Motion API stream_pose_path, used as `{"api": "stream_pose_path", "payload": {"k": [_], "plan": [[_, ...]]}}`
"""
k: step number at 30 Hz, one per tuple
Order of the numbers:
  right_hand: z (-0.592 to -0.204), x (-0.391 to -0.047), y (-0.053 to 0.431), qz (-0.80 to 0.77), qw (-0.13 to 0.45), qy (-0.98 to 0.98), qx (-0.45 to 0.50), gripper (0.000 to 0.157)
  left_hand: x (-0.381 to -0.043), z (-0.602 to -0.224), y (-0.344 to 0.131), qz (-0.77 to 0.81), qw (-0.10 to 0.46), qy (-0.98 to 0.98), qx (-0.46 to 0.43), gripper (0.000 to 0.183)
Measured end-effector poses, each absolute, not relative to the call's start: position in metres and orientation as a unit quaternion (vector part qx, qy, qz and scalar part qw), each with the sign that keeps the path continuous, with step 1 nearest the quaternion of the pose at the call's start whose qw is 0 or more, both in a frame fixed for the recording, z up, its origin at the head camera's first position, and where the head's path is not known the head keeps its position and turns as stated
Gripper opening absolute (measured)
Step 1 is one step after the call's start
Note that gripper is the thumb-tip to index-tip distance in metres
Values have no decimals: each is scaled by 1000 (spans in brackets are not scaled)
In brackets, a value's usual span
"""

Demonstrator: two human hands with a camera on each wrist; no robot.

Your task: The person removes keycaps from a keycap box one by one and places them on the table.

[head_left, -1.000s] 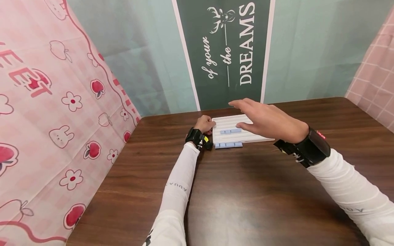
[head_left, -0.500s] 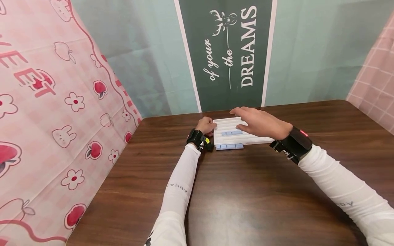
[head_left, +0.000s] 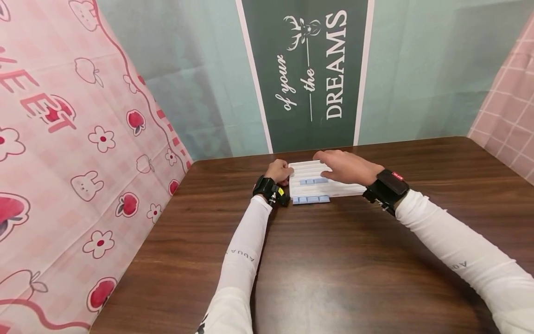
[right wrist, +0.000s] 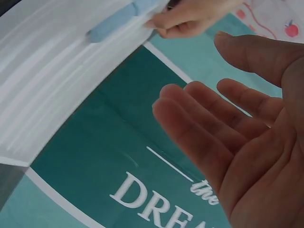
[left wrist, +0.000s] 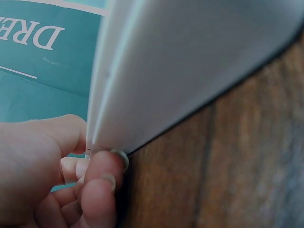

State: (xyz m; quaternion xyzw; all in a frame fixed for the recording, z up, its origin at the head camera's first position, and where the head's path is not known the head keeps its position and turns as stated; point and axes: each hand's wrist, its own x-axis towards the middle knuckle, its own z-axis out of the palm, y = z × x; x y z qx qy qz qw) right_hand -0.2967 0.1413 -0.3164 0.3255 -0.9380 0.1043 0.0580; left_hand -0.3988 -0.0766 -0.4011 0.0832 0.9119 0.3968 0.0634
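A white ridged tray lies at the far side of the table, its right part hidden behind my right hand. My left hand pinches its left edge; the left wrist view has thumb and fingertips at the corner of the white tray. A short row of light-blue keycap-like blocks sits in one groove. Another row of blue blocks lies along the near edge. Over the tray, my right hand is held with relaxed fingers and an empty palm, as the right wrist view confirms.
The brown wooden table stretches toward me. Behind it hangs a green cloth with white lettering. A pink patterned curtain stands on the left, and a pink checked cloth on the right.
My right hand has come down and slightly left, closer over the tray. The left hand keeps its hold on the tray's edge. The blue blocks stay put.
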Motion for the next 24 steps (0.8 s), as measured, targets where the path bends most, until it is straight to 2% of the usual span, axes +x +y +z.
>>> {"api": "stream_pose_path", "payload": {"k": [14,24], "plan": [[-343,-327,137,73,-5,-952,298,41,-401,-401,-76,401,70,910,82,24],[-360,-337,136,50,-16,-952,301,32,-404,-402,-76,391,73,914,78,25]]}}
